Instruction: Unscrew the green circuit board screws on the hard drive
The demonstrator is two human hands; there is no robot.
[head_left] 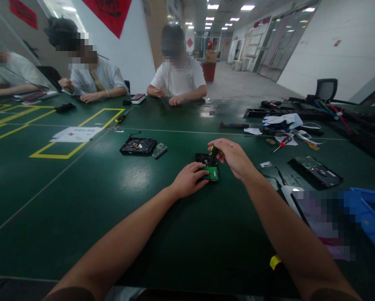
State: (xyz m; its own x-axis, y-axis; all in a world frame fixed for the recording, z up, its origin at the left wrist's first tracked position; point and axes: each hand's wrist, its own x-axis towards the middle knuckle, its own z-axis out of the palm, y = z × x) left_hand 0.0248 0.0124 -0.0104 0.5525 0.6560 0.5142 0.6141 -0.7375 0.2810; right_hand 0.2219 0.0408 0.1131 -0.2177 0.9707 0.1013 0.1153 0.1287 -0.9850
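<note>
Since the left hand (190, 180) lies spread on the hard drive (213, 173), well in from the tabletop (206, 238)'s near edge, I'd brace it firm and hold the right hand (233, 156)'s pinched screwdriver (213, 151) dead straight tbh.

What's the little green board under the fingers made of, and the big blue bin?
The thin green rectangular circuit board looks like coated fibreglass or plastic, with a slight sheen: it's flat and evenly green. The large blue open bin is probably hard plastic, smooth-looking: it's one solid colour with straight edges, though it's partly blurred.
</note>
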